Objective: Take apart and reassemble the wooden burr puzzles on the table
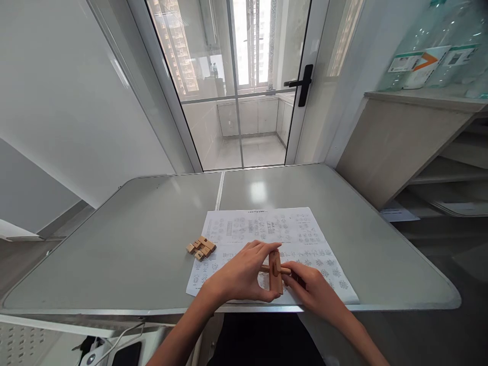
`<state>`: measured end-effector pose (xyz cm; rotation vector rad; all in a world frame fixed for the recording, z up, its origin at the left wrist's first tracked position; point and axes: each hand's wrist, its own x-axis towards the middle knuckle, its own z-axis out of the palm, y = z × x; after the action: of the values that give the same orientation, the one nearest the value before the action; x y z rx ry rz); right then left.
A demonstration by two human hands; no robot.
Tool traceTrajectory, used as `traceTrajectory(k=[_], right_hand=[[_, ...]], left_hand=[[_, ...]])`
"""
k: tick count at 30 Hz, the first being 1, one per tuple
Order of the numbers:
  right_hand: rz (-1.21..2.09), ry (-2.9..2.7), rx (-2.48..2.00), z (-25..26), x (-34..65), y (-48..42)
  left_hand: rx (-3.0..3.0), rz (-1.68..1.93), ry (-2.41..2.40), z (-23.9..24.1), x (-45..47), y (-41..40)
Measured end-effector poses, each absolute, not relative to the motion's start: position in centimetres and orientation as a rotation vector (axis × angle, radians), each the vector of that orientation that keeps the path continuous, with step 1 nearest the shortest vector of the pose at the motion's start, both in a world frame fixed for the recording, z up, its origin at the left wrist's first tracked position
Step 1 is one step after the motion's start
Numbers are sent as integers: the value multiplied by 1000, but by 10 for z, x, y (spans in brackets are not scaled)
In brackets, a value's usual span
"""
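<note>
A small wooden puzzle (275,270), made of crossed notched bars, stands upright over a printed instruction sheet (267,229) near the table's front edge. My left hand (244,274) pinches its upright bar from the left, thumb and fingers closed on the wood. From the right, my right hand (308,285) grips the end of the crosswise bar. A few loose wooden puzzle pieces (201,247) lie together on the table, just left of the sheet and apart from both hands.
The grey folding table (133,244) has a seam down its middle and rounded corners. A glass door with a black handle (303,84) stands behind it. A wooden shelf unit (419,147) is on the right. Cables and a device (110,351) lie below the table's left front edge.
</note>
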<state>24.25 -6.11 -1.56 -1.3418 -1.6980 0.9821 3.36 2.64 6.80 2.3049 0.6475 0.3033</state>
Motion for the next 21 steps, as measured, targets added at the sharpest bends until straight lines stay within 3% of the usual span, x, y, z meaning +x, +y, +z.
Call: traceTrajectory(k=[21], right_hand=[[1001, -1705, -1352, -16, 243, -61]], left_hand=[[2307, 284, 643, 64, 30, 31]])
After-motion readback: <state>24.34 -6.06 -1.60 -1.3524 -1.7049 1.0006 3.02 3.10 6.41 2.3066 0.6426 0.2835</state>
